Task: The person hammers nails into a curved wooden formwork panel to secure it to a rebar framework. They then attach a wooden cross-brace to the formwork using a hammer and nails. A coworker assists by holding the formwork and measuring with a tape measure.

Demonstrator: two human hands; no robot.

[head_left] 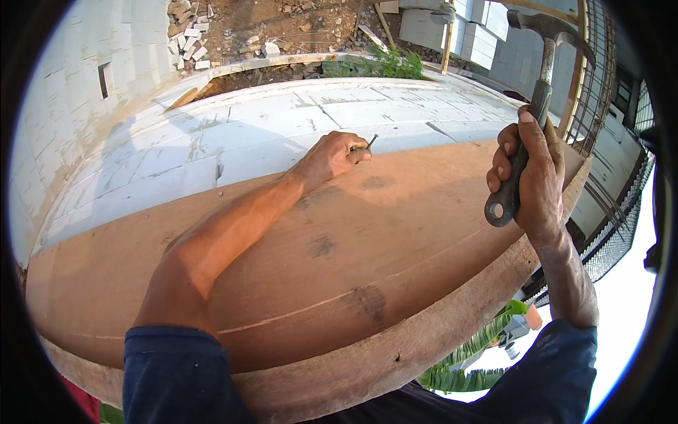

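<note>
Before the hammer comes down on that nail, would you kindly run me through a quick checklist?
1. Nail pinched in left hand at the board's far edge: ok.
2. Nail upright: not ok, it leans.
3. Hammer gripped firmly by right hand, head raised: ok.
4. Fingertips clear of the nail head: not ok, they sit right beside it.
5. Wooden board bare around the nail: ok.
6. Board fastened down: cannot tell.

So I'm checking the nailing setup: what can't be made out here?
- Nail tip, head view: too small to tell whether it touches the board.
- Left hand fingers: curled under, hidden by the hand.
- Hammer grip: covered by the right hand.
</note>
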